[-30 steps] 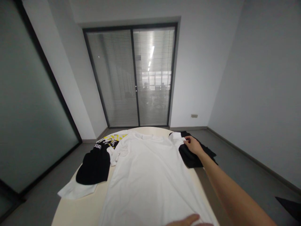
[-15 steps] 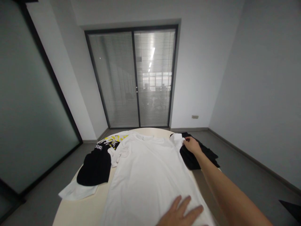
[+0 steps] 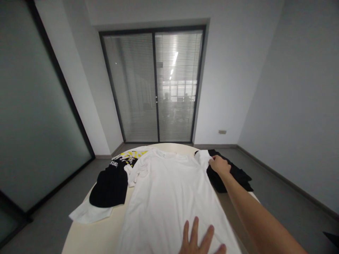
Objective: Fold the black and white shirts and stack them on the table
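Observation:
A white T-shirt [image 3: 169, 190] lies spread on the table, neckline at the far end. My right hand [image 3: 221, 165] reaches forward and pinches the edge of its right-side sleeve [image 3: 203, 157], which overlaps a dark pile of clothes. Near the bottom of the view, my left hand [image 3: 198, 241] rests on the lower part of the shirt, its fingers spread; the wrist is out of view. The left-side sleeve [image 3: 137, 171] is wrinkled and bunched.
Folded black clothes [image 3: 238, 176] lie at the table's right edge. On the left are a black garment [image 3: 109, 188], a yellow-and-black printed garment [image 3: 129, 157] and white cloth [image 3: 90, 212]. A pale round-ended table [image 3: 90, 236] holds everything; a glass door with blinds [image 3: 174, 116] stands beyond.
My left hand has moved slightly down and left over the shirt, fingers now more upright and spread. The right hand keeps its pinch on the sleeve. The view has shifted slightly.

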